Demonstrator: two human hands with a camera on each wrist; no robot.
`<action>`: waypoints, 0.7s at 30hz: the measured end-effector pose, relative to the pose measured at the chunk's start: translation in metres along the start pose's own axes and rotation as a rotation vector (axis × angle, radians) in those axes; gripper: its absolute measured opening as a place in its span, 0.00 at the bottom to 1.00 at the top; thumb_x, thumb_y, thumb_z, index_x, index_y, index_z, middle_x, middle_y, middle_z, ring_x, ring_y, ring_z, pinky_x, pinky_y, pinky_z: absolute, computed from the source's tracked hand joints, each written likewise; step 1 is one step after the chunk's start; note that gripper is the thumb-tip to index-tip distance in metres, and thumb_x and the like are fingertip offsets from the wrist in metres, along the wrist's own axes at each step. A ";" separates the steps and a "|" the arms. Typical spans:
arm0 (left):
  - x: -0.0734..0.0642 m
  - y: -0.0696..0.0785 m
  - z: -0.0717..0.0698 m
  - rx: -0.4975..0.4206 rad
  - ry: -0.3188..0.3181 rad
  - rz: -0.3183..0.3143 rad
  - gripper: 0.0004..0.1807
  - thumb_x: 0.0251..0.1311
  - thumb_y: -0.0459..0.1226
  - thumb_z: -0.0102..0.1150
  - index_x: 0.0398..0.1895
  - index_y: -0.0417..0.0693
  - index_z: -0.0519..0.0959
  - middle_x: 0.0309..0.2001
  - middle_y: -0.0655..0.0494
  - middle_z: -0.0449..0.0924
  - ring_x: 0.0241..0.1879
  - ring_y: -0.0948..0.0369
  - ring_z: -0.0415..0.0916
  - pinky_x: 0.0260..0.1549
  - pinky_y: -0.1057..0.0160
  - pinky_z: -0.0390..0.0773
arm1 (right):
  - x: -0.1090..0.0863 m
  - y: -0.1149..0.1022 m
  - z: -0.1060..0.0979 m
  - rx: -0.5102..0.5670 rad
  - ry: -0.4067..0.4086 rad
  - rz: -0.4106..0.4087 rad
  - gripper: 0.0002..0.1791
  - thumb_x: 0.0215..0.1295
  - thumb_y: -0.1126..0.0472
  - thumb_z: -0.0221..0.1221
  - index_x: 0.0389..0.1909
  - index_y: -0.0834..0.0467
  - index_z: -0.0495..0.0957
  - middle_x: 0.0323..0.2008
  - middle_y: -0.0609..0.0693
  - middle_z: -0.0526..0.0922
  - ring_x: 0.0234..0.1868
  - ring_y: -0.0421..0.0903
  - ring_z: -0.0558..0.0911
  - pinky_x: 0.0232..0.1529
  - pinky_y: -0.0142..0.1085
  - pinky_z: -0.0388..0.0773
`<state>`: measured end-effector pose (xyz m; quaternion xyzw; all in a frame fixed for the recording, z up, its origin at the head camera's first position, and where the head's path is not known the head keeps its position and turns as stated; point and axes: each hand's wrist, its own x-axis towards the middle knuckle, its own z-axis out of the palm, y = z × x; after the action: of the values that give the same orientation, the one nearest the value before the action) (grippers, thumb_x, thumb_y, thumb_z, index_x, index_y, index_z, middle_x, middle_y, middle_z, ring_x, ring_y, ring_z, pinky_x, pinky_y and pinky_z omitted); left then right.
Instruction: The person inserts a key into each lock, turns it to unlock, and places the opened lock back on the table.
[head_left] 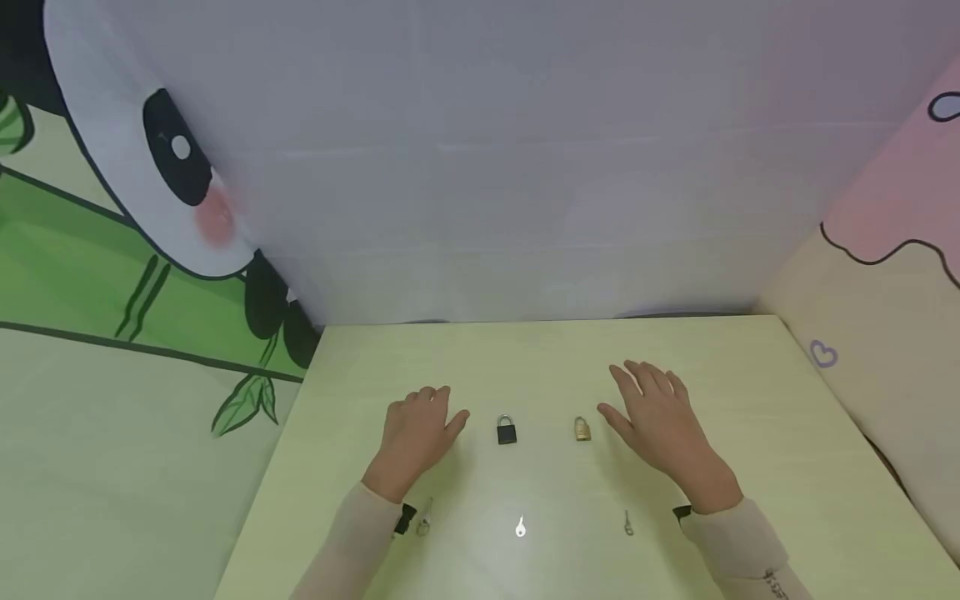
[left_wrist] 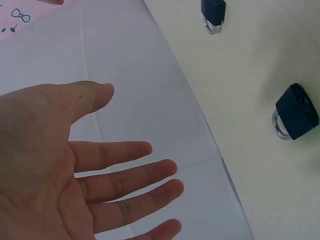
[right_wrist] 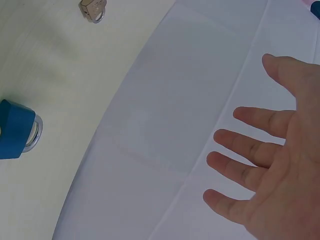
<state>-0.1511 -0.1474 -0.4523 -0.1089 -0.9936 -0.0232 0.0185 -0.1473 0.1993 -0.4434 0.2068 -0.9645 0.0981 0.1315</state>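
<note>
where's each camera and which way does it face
Head: worn on the head, facing forward and down at the table; left hand, right hand and sleeves show.
Left wrist: worn there, facing past the left hand's palm; two dark padlocks show.
Right wrist: worn there, facing past the right hand's palm; a blue padlock shows.
Shared: the gold padlock, in head and right wrist views.

A creased greyish wall (head_left: 510, 183) rises behind the far edge of the pale table (head_left: 551, 358). Beyond the left edge show green bamboo (head_left: 82, 258), leaves (head_left: 243, 403) and a cartoon eye (head_left: 168, 158); beyond the right edge, a cream wall (head_left: 892, 358) bears a wavy-edged pink patch (head_left: 900, 183) and purple heart (head_left: 823, 353). Light glints softly off the tabletop.
</note>
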 end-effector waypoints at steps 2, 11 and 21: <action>0.002 -0.004 0.002 -0.032 -0.031 -0.036 0.24 0.70 0.54 0.54 0.42 0.40 0.78 0.34 0.48 0.78 0.31 0.51 0.78 0.28 0.53 0.77 | 0.000 0.000 0.001 0.008 -0.004 0.004 0.33 0.70 0.48 0.60 0.66 0.65 0.68 0.62 0.67 0.71 0.63 0.66 0.69 0.62 0.64 0.59; 0.009 -0.023 0.024 -0.127 -0.240 -0.198 0.27 0.67 0.54 0.57 0.15 0.49 0.68 0.14 0.58 0.58 0.14 0.62 0.54 0.14 0.64 0.56 | 0.000 -0.003 0.002 0.034 -0.026 0.006 0.30 0.70 0.49 0.60 0.64 0.65 0.70 0.59 0.66 0.73 0.61 0.66 0.71 0.62 0.64 0.58; 0.018 -0.038 0.052 -0.138 -0.296 -0.252 0.28 0.55 0.58 0.67 0.16 0.49 0.70 0.16 0.58 0.61 0.17 0.61 0.59 0.17 0.62 0.60 | 0.001 -0.019 0.013 0.055 -0.122 0.000 0.12 0.67 0.54 0.63 0.28 0.56 0.77 0.23 0.42 0.76 0.20 0.41 0.72 0.24 0.38 0.71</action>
<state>-0.1789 -0.1783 -0.5047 0.0129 -0.9873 -0.0770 -0.1383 -0.1431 0.1784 -0.4528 0.2161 -0.9676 0.1117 0.0669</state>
